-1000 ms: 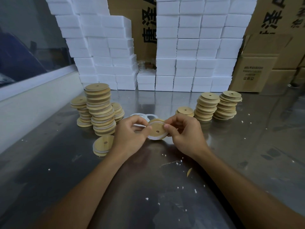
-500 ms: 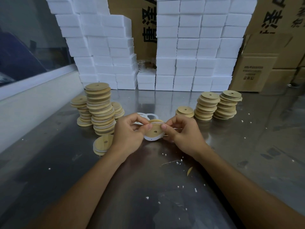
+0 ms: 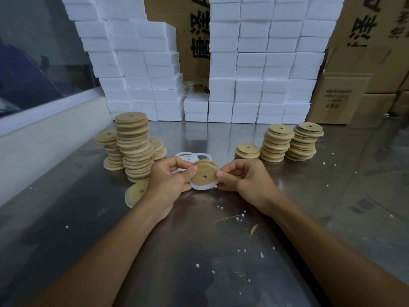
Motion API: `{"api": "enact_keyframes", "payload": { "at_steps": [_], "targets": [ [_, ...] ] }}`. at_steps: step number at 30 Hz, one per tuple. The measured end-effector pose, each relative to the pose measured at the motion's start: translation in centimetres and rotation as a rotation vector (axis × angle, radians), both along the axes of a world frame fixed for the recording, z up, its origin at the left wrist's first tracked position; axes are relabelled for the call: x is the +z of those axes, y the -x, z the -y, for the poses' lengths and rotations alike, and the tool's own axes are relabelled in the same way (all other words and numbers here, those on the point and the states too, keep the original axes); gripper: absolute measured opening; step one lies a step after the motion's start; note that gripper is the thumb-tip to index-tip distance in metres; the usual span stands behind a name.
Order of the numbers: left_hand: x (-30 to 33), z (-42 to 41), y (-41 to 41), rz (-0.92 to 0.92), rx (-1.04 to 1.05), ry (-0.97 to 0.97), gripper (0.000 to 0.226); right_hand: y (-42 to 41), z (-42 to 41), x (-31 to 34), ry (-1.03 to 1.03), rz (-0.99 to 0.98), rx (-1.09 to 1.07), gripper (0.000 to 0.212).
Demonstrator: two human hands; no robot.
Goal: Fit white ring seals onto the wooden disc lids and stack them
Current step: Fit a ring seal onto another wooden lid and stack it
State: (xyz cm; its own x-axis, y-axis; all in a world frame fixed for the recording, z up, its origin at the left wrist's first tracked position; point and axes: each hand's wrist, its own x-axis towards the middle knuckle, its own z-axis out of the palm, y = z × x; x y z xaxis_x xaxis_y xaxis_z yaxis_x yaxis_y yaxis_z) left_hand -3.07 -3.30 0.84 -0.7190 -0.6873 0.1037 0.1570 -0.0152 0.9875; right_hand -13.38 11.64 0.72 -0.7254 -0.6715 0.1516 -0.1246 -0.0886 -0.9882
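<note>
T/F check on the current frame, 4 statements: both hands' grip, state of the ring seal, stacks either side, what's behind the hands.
1. Both hands hold one wooden disc lid: true; left hand and right hand pinch its edges.
2. The white ring seal lies flat on the table, untouched: false; it sits around the held lid's lower edge.
3. Lid stacks stand only on the right: false; the tall left stack and right stacks flank the hands.
4. Loose white rings lie behind the hands: true.
</note>
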Motion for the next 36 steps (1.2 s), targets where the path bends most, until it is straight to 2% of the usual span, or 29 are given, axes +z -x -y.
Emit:
{"api": "enact_keyframes", "payload": {
  "at_steps": [4, 8, 13, 19, 28, 33, 36],
  "targets": [
    [0.0, 0.0, 0.1, 0.016, 0.002, -0.033, 0.016, 0.0, 0.0, 0.1, 0.027, 0.060, -0.015, 0.007],
    [0.1, 0.1, 0.0, 0.008, 0.002, -0.075, 0.016, -0.1, 0.1, 0.1, 0.028, 0.004, -0.040, 0.005],
    [0.3, -0.1, 0.2, -0.012, -0.011, -0.151, 0.015, -0.1, -0.2, 0.1, 0.021, 0.033, -0.021, 0.019],
    [0.2, -0.5, 0.3, -0.042, -0.030, -0.210, 0.017, 0.2, -0.4, 0.2, 0.088, 0.136, -0.034, 0.004],
    [0.5, -0.6, 0.5, -0.074, -0.029, -0.373, 0.015, -0.2, -0.2, 0.3, 0.085, 0.138, -0.011, 0.013],
    [0.7, -1.0, 0.5, -0.083, -0.077, -0.433, 0.007, -0.1, -0.2, 0.5, 0.129, 0.241, 0.010, 0.019],
    [0.8, -1.4, 0.5, -0.077, -0.088, -0.440, 0.006, 0.1, -0.6, 0.8, 0.138, 0.281, 0.020, 0.010]
  ]
}}
